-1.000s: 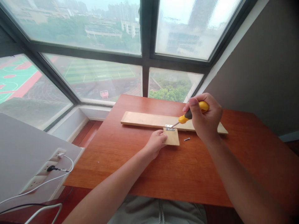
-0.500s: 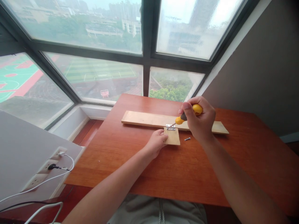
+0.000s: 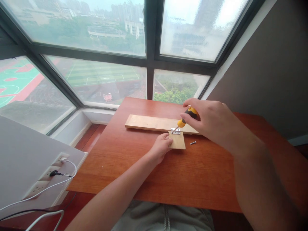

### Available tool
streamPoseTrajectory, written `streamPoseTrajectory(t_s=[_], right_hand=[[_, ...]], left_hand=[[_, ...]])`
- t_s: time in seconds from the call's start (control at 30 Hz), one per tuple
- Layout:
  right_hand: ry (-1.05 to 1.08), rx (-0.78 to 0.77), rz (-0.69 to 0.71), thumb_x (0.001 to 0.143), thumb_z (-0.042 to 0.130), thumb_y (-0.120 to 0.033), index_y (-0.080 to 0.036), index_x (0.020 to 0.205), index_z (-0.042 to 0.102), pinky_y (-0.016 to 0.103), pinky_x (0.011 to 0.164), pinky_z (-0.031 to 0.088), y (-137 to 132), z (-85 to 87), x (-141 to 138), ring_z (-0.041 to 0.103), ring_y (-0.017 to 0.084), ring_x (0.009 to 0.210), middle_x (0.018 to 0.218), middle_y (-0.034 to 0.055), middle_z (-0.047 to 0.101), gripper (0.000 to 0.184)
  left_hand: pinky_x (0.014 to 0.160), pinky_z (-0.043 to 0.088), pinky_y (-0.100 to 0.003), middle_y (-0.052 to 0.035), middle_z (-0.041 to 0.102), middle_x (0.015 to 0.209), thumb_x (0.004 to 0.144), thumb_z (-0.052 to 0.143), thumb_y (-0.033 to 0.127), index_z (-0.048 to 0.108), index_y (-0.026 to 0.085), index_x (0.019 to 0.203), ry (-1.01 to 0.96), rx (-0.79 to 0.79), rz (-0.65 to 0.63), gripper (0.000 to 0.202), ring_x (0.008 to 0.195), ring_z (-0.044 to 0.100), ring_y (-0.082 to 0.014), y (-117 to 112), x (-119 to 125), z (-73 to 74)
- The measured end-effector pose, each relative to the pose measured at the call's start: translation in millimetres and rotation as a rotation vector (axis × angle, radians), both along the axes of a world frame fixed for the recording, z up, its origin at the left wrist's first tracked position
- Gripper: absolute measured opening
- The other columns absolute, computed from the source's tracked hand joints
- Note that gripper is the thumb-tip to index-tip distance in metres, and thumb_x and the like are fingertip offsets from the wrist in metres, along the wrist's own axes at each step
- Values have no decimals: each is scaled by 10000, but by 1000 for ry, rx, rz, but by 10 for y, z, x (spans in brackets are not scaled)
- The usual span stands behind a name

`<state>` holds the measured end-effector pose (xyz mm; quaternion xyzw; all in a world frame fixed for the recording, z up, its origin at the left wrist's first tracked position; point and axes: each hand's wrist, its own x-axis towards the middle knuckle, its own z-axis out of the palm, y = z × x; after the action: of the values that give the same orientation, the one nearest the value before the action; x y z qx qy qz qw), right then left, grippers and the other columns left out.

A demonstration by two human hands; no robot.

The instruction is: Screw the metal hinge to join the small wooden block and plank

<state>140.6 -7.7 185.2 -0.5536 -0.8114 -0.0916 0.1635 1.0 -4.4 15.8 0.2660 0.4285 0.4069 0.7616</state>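
Observation:
My left hand [image 3: 163, 146] grips the left edge of a small square wooden piece [image 3: 177, 141], thumb on top and fingers partly hidden. A metal hinge [image 3: 175, 130] spans the joint between this piece and a long wooden board [image 3: 149, 123]. In my right hand [image 3: 207, 117] is a screwdriver [image 3: 184, 121] with a yellow and black handle, held between thumb and fingers. It tilts down to the left, its tip at the lower left of the hinge. A loose screw [image 3: 192, 142] lies to the right of the small piece. My right hand hides the board's right end.
The reddish-brown wooden table [image 3: 115, 163] carries all of this. Large windows with a dark frame [image 3: 150, 64] rise behind it. At the left, cables [image 3: 74, 166] run from wall sockets [image 3: 39, 187].
My right hand has rolled over and its grip on the screwdriver handle has changed, with the forearm swung out to the right. My left hand and the wooden pieces stay in place.

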Motion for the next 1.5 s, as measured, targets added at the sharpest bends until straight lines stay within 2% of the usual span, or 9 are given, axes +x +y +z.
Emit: streamPoseTrajectory(t_s=[0.13, 0.33, 0.43, 0.6, 0.83, 1.0, 1.23, 1.33, 1.5], right_hand=[[43, -107, 230, 857, 570, -193, -233, 1050, 623, 284, 682, 412, -31, 57, 15, 635, 167, 821, 1023, 6, 697, 204], [46, -27, 72, 929, 554, -405, -217, 1056, 617, 314, 615, 371, 24, -63, -141, 617, 201, 741, 914, 25, 690, 235], [94, 21, 42, 936, 527, -315, -220, 1046, 614, 312, 607, 360, 47, -116, -150, 609, 187, 709, 901, 21, 692, 170], [166, 4, 191, 834, 542, -167, -205, 1115, 588, 298, 624, 379, 42, -134, -68, 606, 180, 776, 1059, 55, 675, 287], [159, 92, -15, 931, 538, -406, -219, 990, 627, 317, 566, 300, 109, -189, -94, 565, 189, 626, 764, 19, 675, 215], [183, 114, 30, 854, 516, -188, -199, 1087, 612, 317, 615, 341, 111, -210, -38, 621, 196, 760, 1039, 59, 704, 252], [173, 149, -85, 905, 573, -417, -231, 1017, 625, 321, 582, 322, 122, -234, -27, 610, 210, 713, 895, 27, 703, 223], [198, 143, -68, 910, 556, -328, -230, 1046, 624, 324, 606, 348, 144, -253, -42, 628, 217, 758, 923, 30, 711, 181], [234, 119, 58, 850, 510, -178, -202, 1193, 563, 331, 684, 409, 111, -259, -64, 638, 233, 906, 1159, 87, 676, 349]], left_hand=[[691, 538, -242, -83, 728, 916, 724, 638, 61, 671, 127, 924, 7, 2, 1, 213, 760, 674, -151, 5, 2, -25], [727, 543, -257, -83, 726, 922, 722, 664, 83, 663, 132, 919, 1, 22, -12, 203, 785, 678, -161, 13, -2, -74], [736, 547, -269, -85, 722, 929, 723, 667, 81, 652, 136, 922, -3, 9, -4, 207, 803, 679, -169, 14, -6, -79], [725, 540, -266, -71, 703, 906, 716, 713, 92, 633, 141, 897, -7, -4, 15, 204, 775, 670, -155, 8, -20, -64], [738, 540, -267, -86, 711, 951, 758, 668, 78, 598, 143, 929, 5, -3, 11, 195, 800, 668, -149, 4, -35, -66], [727, 529, -261, -68, 698, 923, 748, 684, 91, 583, 149, 925, 6, 5, 4, 211, 784, 657, -141, 11, -47, -96], [705, 518, -249, -50, 685, 914, 735, 700, 105, 565, 162, 907, 7, 20, -4, 226, 757, 646, -128, 7, -52, -64], [693, 515, -241, -53, 684, 919, 741, 689, 99, 563, 163, 910, 16, 12, -1, 220, 757, 645, -127, 7, -55, -46], [724, 530, -260, -55, 682, 928, 733, 707, 108, 573, 167, 906, 10, 14, -1, 226, 800, 656, -146, 8, -56, -39]])
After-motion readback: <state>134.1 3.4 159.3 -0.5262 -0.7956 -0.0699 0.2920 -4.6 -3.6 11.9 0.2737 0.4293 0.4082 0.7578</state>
